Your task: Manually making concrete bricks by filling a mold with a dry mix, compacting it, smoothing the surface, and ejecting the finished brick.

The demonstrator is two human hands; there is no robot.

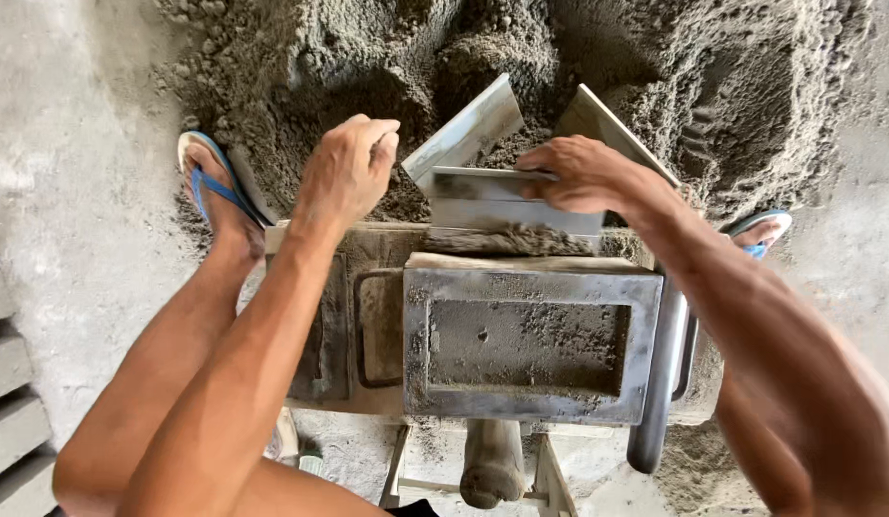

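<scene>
Head view looks straight down on a heap of damp grey sand mix [597, 67] filling the upper half of the frame, with bare concrete floor [71, 191] at the far left and finished grey blocks [4, 383] stacked at lower left. Below centre stands the metal block mould [530, 345] on its press frame, its cavity packed with mix. By my reading, filling is under way and the next move calls for dragging more mix into the mould. Right hand [583, 174] is closed around a flat metal scoop [502, 196] at the heap's edge, just above the mould. Left hand [348, 172], fingers curled and holding nothing visible, hovers over the heap beside it.
</scene>
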